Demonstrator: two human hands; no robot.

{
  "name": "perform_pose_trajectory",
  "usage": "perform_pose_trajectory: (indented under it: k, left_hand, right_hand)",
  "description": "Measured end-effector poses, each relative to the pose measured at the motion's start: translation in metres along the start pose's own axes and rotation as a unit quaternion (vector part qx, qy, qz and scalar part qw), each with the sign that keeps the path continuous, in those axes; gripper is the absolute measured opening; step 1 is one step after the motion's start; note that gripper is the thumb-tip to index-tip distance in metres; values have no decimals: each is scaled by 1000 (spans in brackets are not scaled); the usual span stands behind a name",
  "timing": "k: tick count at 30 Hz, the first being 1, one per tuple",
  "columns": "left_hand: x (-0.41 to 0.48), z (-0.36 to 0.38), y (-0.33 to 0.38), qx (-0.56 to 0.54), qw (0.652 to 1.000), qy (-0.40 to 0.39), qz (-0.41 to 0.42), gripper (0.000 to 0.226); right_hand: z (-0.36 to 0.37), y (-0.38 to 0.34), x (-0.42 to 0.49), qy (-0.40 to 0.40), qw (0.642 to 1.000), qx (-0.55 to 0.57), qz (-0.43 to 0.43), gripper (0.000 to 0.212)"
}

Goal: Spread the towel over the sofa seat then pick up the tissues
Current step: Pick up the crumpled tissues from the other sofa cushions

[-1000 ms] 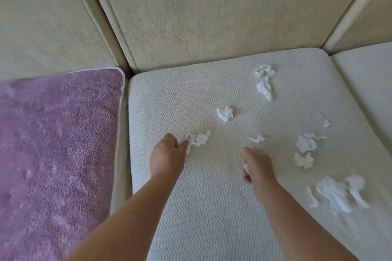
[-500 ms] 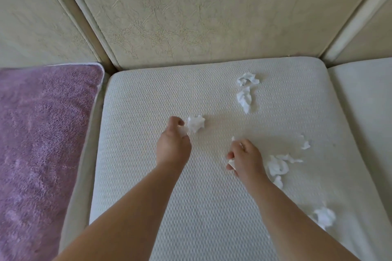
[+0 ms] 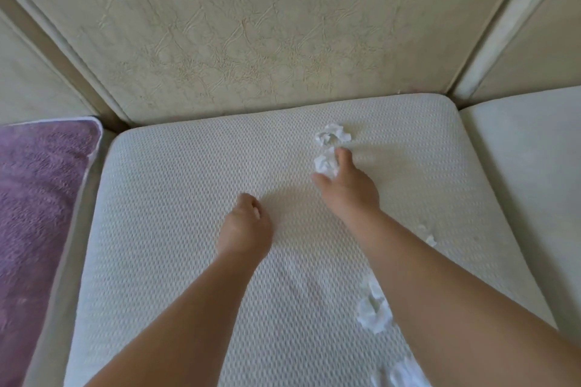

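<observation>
Now that the middle wad is gone from the white seat cushion (image 3: 188, 261), the left hand (image 3: 245, 226) sits balled near the cushion's centre with its fingers curled tight. No paper shows out of it, so I judge rather than see that the wad is inside. Meanwhile the right hand (image 3: 345, 188) has swung from the centre out to 1 o'clock, where thumb and fingers (image 3: 342, 155) pinch the nearer wad (image 3: 325, 163). The farther wad (image 3: 333, 135) lies just beyond it toward 12 o'clock, untouched. At 9 o'clock the purple towel (image 3: 41, 198) lies spread over the neighbouring seat, so the spreading looks done. Collecting is about midway: loose tissues (image 3: 374, 311) remain at 5 o'clock, partly under the right forearm, with small scraps (image 3: 429, 237) near 4 o'clock. Those need gathering after the far pair.
</observation>
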State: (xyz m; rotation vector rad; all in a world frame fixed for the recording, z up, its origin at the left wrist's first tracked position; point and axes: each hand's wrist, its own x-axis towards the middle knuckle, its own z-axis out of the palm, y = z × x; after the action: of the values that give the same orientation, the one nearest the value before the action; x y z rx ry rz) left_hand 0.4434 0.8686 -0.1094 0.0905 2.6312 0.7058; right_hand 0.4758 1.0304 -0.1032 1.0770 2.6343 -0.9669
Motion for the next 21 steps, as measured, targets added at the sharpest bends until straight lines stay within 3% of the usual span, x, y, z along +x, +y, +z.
perform_pose_trajectory:
  k: [4,7,9,11,13,16,18,21]
  left_hand:
    - [4,10,-2,59,997,-46,15,16]
    - [3,9,-2,56,995,-82,10,17]
    - [3,8,-1,53,994,-97,10,16]
    - [6,10,1,62,993,-101,10,15]
    - [10,12,1,74,992,-103,9,14]
    - [14,15,-1,79,992,-103,7,16]
    - [15,15,-4,78,992,-101,3,16]
    - [14,14,-6,69,993,-100,-1,17]
  right_hand:
    - [12,1,7,-6,996,-39,-83,25]
    - [1,-4,11,67,992,5,-104,32]
    - [-14,-12,31,115,987,76,-77,20]
    - [-28,-19,51,85,989,119,-30,30]
    - [-29,-18,64,5,999,31,-8,49]
    - [-16,-15,60,-32,999,-11,-31,35]
    - [-11,-11,50,-31,994,99,-19,28]
    - [-18,7,25,-31,952,299,61,16]
